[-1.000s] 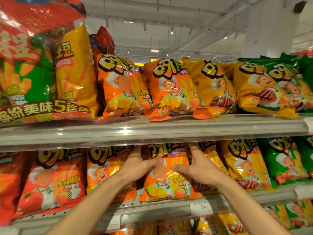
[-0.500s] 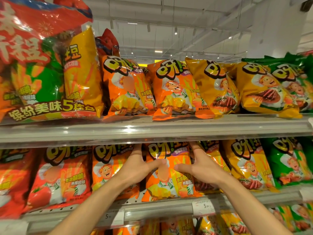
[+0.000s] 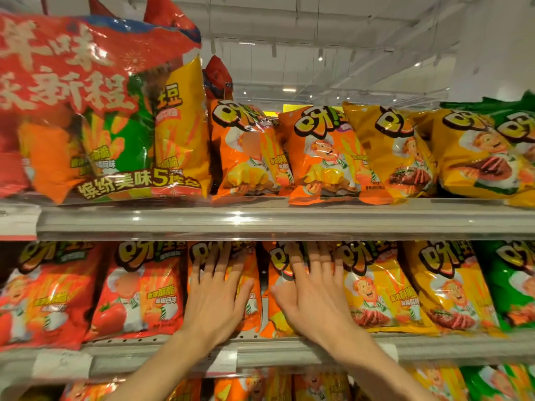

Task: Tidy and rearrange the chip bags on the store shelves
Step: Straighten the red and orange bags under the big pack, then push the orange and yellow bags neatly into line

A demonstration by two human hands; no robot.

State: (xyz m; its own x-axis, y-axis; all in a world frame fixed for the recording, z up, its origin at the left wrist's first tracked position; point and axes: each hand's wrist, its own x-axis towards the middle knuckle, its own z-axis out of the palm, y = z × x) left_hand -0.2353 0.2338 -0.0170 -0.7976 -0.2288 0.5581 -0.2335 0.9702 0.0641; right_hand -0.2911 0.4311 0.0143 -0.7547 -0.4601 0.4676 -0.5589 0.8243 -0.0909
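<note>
Two orange chip bags stand side by side on the middle shelf. My left hand lies flat with straight fingers on the front of the left orange bag. Pressed the same way against the right orange bag is my right hand. A narrow dark gap shows between the two bags. Red tomato bags stand to the left, yellow steak bags and a green bag to the right.
The upper shelf carries a big red multipack at left, then orange bags, yellow bags and green ones at far right. More bags sit on the shelf below. Price tags hang on the shelf edges.
Both hands have flattened, fingers now straight and pressed on the fronts of two orange bags instead of around the sides of one. My view has moved closer to the shelf.
</note>
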